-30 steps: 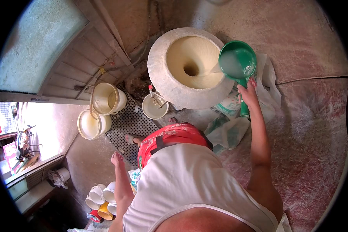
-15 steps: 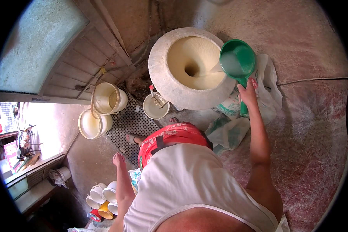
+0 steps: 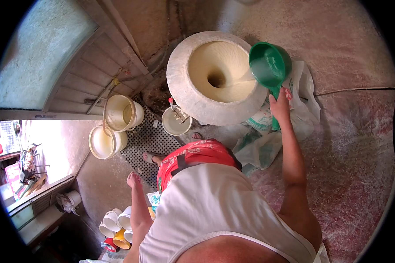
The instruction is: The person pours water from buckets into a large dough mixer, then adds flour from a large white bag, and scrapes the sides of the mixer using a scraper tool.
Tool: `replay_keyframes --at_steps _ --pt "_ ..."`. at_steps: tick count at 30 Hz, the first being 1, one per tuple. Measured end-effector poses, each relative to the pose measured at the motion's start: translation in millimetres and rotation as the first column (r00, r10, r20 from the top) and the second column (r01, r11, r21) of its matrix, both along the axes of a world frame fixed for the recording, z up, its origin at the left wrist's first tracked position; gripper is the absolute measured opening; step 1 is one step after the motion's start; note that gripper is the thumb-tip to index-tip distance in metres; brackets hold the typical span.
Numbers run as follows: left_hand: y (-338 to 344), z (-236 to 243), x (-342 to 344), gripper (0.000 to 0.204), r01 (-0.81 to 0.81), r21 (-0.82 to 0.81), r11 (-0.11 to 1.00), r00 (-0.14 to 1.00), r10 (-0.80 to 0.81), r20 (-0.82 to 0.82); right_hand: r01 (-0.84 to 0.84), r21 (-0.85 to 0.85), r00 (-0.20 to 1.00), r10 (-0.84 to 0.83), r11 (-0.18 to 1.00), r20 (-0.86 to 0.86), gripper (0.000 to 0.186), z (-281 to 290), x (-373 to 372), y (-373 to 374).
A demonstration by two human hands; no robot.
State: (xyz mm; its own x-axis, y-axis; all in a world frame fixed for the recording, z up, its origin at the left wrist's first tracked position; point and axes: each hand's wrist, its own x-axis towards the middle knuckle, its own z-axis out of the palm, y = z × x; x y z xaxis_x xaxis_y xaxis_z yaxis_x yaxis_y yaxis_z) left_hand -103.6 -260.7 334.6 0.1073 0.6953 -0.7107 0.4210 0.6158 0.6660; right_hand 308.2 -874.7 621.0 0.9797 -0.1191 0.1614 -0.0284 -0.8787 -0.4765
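My right hand (image 3: 280, 105) grips the long handle of a green plastic dipper (image 3: 271, 65), tilted over the right rim of a pale, rounded stone vessel (image 3: 217, 109) with cloudy liquid in it. A pale stream runs from the dipper onto the cream-coated funnel interior (image 3: 213, 59), which has a dark hole at its middle. My left hand (image 3: 134, 179) hangs low beside my red shorts, fingers loosely bent and holding nothing. Below the vessel's left side is a small white bucket (image 3: 176, 125) with metal fittings and a red knob above it.
Two white buckets (image 3: 129, 111) (image 3: 102, 147) stand by a perforated mat (image 3: 140, 158) at my feet. Plastic sacks (image 3: 265, 149) lie right of my feet; a cable crosses the floor at right. Several stacked pails (image 3: 120, 239) are at lower left, near a doorway (image 3: 52, 149) and panelled door (image 3: 66, 87).
The green dipper has risen slightly and tipped further toward the funnel, showing more of its inside. My left hand has barely moved.
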Motion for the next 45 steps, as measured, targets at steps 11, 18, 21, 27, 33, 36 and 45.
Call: replay_keyframes --at_steps 11,18,21,27,33,36,45 --pt "1.7 0.6 9.1 0.026 0.032 0.018 0.999 0.999 -0.033 0.028 0.021 -0.057 0.997 -0.026 0.998 -0.074 0.056 19.0 -9.1 24.9" --pt "1.4 3.1 -2.9 0.025 -0.015 0.0 1.0 1.0 0.015 0.013 0.012 -0.226 1.0 -0.01 0.974 0.012 0.059 29.7 -12.6 44.9" --pt "2.3 5.1 -17.2 0.025 -0.047 -0.001 0.999 0.999 0.047 0.006 -0.005 -0.089 0.998 0.01 0.996 0.055 0.058 34.4 -8.7 61.9" --pt "1.7 5.8 -50.5 0.025 -0.137 -0.015 0.99 0.99 0.138 0.015 -0.196 0.362 0.981 0.182 0.911 0.074 0.048 45.3 -14.4 172.7" --pt "7.4 -19.9 -111.5 0.022 -0.222 -0.102 0.97 0.971 0.23 0.07 -0.214 0.812 0.753 0.622 0.543 -0.217 0.033 -9.2 -58.4 342.1" --pt "3.2 -2.6 -112.2 0.02 -0.289 -0.113 0.951 0.956 0.293 0.022 -0.031 0.918 0.525 0.788 0.394 -0.321 0.037 -27.1 -87.8 400.7" --pt "22.5 6.6 -149.8 0.025 -0.328 -0.094 0.94 0.942 0.319 -0.103 -0.133 0.846 0.306 0.833 0.516 -0.46 0.039 -69.9 -143.2 501.0"
